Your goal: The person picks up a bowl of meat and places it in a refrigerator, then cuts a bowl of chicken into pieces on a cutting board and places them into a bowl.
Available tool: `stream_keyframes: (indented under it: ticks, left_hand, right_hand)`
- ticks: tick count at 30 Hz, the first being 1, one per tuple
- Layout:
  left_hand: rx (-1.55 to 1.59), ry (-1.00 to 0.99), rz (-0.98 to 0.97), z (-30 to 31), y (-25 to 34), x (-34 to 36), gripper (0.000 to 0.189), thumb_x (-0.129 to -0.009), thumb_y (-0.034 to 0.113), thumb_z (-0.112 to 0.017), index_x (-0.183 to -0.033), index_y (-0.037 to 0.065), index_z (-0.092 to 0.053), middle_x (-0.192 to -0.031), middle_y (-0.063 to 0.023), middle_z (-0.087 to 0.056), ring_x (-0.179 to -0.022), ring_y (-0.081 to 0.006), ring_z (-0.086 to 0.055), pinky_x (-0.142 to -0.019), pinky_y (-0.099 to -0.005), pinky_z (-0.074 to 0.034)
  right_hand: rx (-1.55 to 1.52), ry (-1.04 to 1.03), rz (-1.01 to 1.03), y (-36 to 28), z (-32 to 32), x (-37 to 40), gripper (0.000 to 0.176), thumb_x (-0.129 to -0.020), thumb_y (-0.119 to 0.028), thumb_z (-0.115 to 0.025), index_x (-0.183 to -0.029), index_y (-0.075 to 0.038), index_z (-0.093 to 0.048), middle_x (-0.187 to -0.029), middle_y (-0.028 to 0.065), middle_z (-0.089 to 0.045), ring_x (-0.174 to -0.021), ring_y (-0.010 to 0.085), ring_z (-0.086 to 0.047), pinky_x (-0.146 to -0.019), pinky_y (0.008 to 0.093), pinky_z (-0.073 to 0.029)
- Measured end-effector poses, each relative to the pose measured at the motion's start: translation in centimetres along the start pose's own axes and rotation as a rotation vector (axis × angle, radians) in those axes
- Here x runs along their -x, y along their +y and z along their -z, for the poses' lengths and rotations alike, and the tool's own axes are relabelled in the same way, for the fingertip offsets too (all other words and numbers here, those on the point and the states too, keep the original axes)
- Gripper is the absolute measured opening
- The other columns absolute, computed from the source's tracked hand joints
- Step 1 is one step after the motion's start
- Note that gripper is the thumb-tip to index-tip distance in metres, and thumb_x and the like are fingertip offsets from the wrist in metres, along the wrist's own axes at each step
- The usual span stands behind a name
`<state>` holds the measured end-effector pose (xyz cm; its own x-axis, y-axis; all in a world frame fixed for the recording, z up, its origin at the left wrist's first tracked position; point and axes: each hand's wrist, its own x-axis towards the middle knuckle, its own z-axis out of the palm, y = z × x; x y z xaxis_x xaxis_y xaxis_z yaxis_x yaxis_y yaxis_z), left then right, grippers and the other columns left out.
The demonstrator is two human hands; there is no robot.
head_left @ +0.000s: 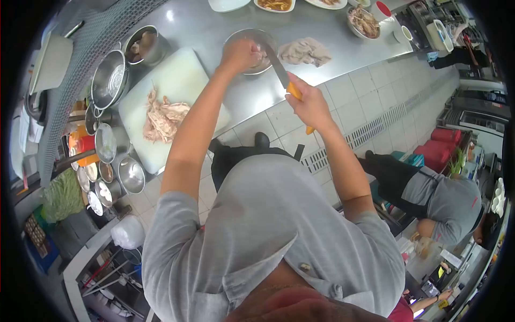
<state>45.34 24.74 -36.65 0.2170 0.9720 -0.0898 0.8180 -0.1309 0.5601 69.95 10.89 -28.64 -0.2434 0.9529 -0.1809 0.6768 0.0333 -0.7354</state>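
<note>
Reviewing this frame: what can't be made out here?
All in the head view.
1. Whatever the left hand grips in the metal bowl: covered by the hand itself.
2. The knife: its handle's middle is wrapped by the right hand.
3. The plates at the top: cut off by the frame edge.
4. Contents of the small pots at left: too small, glary.

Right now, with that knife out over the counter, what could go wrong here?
The knife in the right hand points toward the left hand at the metal bowl; a slip might cut it. The cutting board with shredded meat lies close to the counter edge and might get nudged off.
</note>
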Motion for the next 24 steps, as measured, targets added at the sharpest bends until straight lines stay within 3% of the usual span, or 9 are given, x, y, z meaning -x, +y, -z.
stream_keyframes:
  ticks: [3, 6, 9, 10, 13, 16, 19, 22, 24]
  left_hand:
    - [0.022, -0.019, 0.021, -3.3, 0.7, -1.2, 0.024, -0.081, 0.027, -0.076, -0.097, 0.009, -0.078, -0.094, -0.0148, -0.077, -0.089, -0.0272, -0.074, -0.081, -0.0396, -0.057]
    - [0.036, -0.155, 0.039, -4.8, 0.9, -3.1, 0.027, -0.078, 0.027, -0.077, -0.098, 0.009, -0.078, -0.096, -0.0151, -0.077, -0.09, -0.0296, -0.074, -0.081, -0.0403, -0.057]
    - [-0.122, -0.243, 0.012, -5.2, 1.0, -4.3, 0.027, -0.075, 0.028, -0.078, -0.095, 0.01, -0.078, -0.096, -0.0148, -0.077, -0.09, -0.0296, -0.073, -0.082, -0.0394, -0.057]
    - [-0.122, -0.202, -0.009, -5.5, 0.8, -4.3, 0.027, -0.074, 0.027, -0.079, -0.093, 0.008, -0.078, -0.09, -0.0145, -0.077, -0.084, -0.0285, -0.074, -0.079, -0.0383, -0.057]
    - [0.017, -0.269, 0.038, -5.7, 0.1, -5.1, 0.025, -0.076, 0.026, -0.078, -0.092, 0.007, -0.078, -0.079, -0.0115, -0.075, -0.072, -0.0238, -0.073, -0.07, -0.0363, -0.057]
    - [0.239, -0.375, 0.162, -6.0, -0.3, -4.9, 0.022, -0.08, 0.027, -0.07, -0.08, 0.006, -0.079, -0.074, -0.0129, -0.074, -0.065, -0.0279, -0.072, -0.063, -0.0401, -0.058]
    - [0.282, -0.371, 0.192, -6.3, -0.1, -4.9, 0.019, -0.081, 0.025, -0.071, -0.079, 0.007, -0.079, -0.069, -0.0087, -0.073, -0.058, -0.0217, -0.07, -0.056, -0.0357, -0.057]
    - [0.219, -0.404, 0.232, -5.0, 0.9, -4.7, 0.022, -0.079, 0.024, -0.077, -0.089, 0.004, -0.075, -0.074, -0.0086, -0.073, -0.066, -0.0194, -0.07, -0.06, -0.0352, -0.055]
    - [-0.036, -0.315, 0.126, -0.7, 2.9, -3.6, 0.02, -0.08, 0.021, -0.075, -0.089, 0.004, -0.074, -0.081, -0.0124, -0.075, -0.075, -0.0239, -0.074, -0.065, -0.0377, -0.057]
  right_hand:
    - [-0.192, -0.024, -0.144, 0.0, 0.8, 0.7, 0.06, -0.094, -0.013, -0.069, -0.151, -0.006, -0.052, -0.094, 0.0161, -0.073, -0.069, 0.0225, -0.071, -0.07, 0.0348, -0.058]
    - [-0.411, 0.046, -0.18, 1.3, 0.4, 1.2, 0.061, -0.094, -0.009, -0.07, -0.152, -0.006, -0.052, -0.086, 0.0071, -0.066, -0.058, 0.0115, -0.061, -0.058, 0.0288, -0.053]
    - [-0.448, 0.046, -0.18, 1.5, 0.7, 1.3, 0.061, -0.095, -0.008, -0.07, -0.153, -0.006, -0.051, -0.086, 0.002, -0.065, -0.06, 0.0097, -0.06, -0.056, 0.0265, -0.052]
    - [-0.465, 0.044, -0.193, 1.5, 0.8, 1.4, 0.061, -0.095, -0.007, -0.07, -0.153, -0.006, -0.051, -0.086, 0.0018, -0.065, -0.06, 0.0095, -0.06, -0.055, 0.0263, -0.051]
    - [-0.505, 0.046, -0.212, 1.6, 0.9, 1.3, 0.061, -0.095, -0.007, -0.07, -0.153, -0.006, -0.051, -0.086, 0.0012, -0.065, -0.059, 0.0089, -0.06, -0.053, 0.0258, -0.05]
    - [-0.525, 0.049, -0.195, 1.9, 0.8, 1.1, 0.061, -0.095, -0.006, -0.07, -0.153, -0.006, -0.051, -0.086, 0.0009, -0.065, -0.059, 0.0085, -0.06, -0.052, 0.0256, -0.05]
    - [-0.539, 0.053, -0.204, 1.9, 0.8, 0.9, 0.06, -0.095, -0.006, -0.07, -0.153, -0.007, -0.052, -0.086, 0.0007, -0.065, -0.059, 0.0085, -0.06, -0.053, 0.0255, -0.05]
    - [-0.542, 0.063, -0.216, 1.5, 1.1, 1.0, 0.06, -0.095, -0.006, -0.07, -0.153, -0.007, -0.052, -0.087, 0.0007, -0.065, -0.06, 0.0085, -0.06, -0.054, 0.0256, -0.051]
    - [-0.537, 0.069, -0.225, 1.4, 1.4, 1.1, 0.059, -0.096, -0.006, -0.07, -0.152, -0.007, -0.052, -0.087, 0.0007, -0.064, -0.06, 0.0083, -0.059, -0.055, 0.0257, -0.051]
